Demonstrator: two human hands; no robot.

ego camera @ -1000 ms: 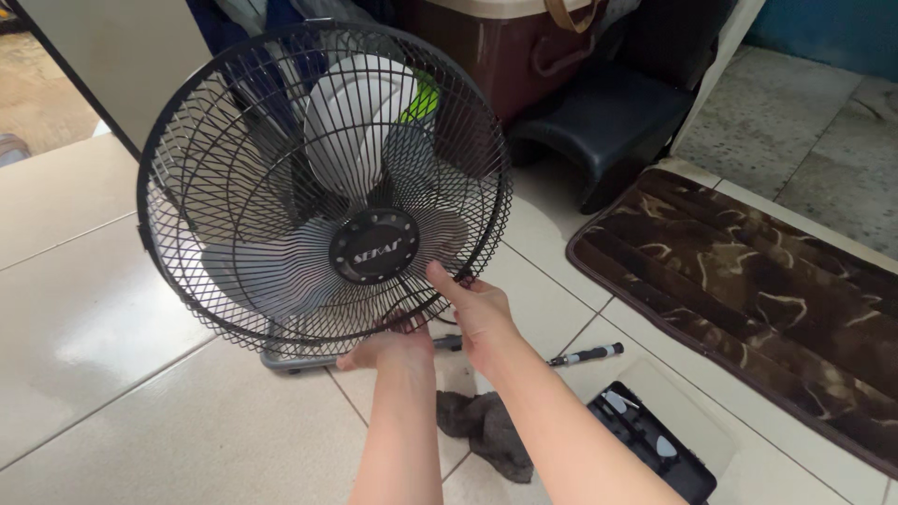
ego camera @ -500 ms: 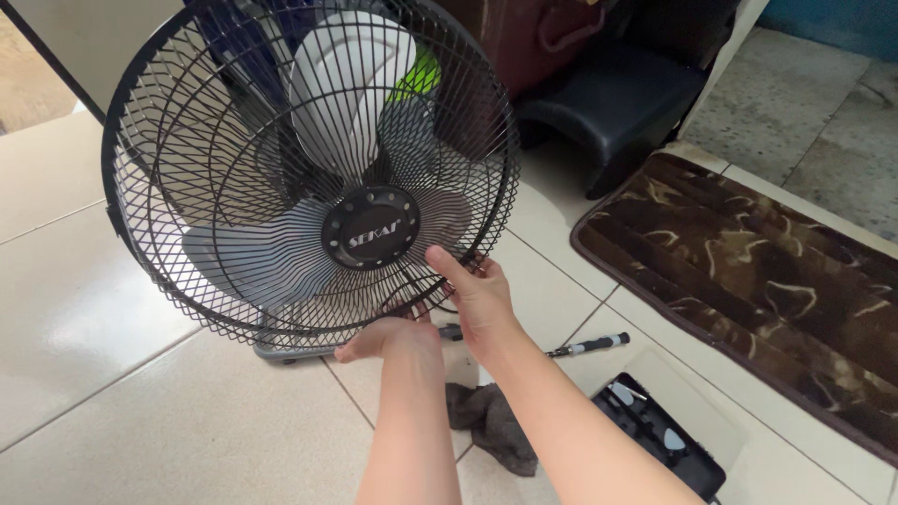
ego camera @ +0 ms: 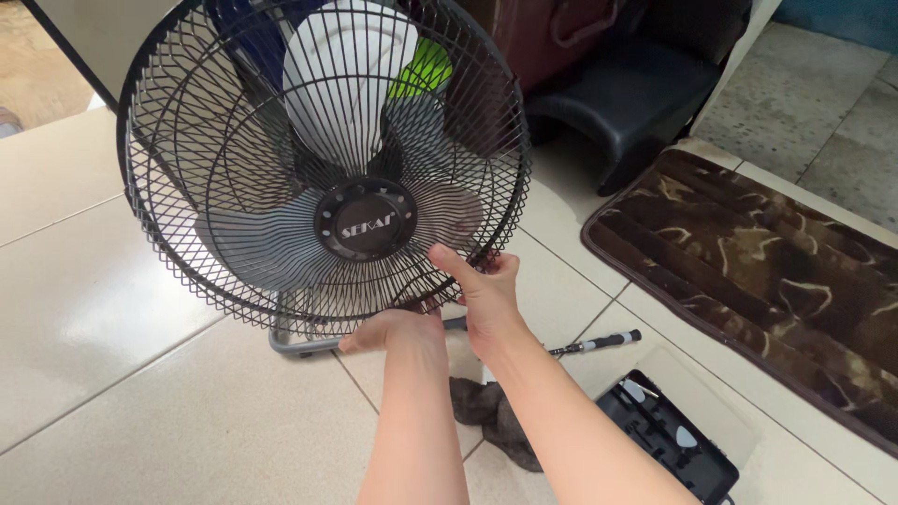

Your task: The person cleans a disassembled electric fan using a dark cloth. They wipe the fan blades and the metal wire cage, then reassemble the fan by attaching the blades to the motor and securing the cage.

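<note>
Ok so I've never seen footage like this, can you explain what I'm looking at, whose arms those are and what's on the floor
The picture comes from a camera worn on a person's head, looking down, so the two bare arms are that person's own. There is no robot. Both hands are at the lower rim of a black floor fan: the right hand grips the wire grille, and the left hand is under the rim beside it. On the tiled floor lie a grey rag, a small screwdriver and an open black tool case. A brown mat lies to the right.
</note>
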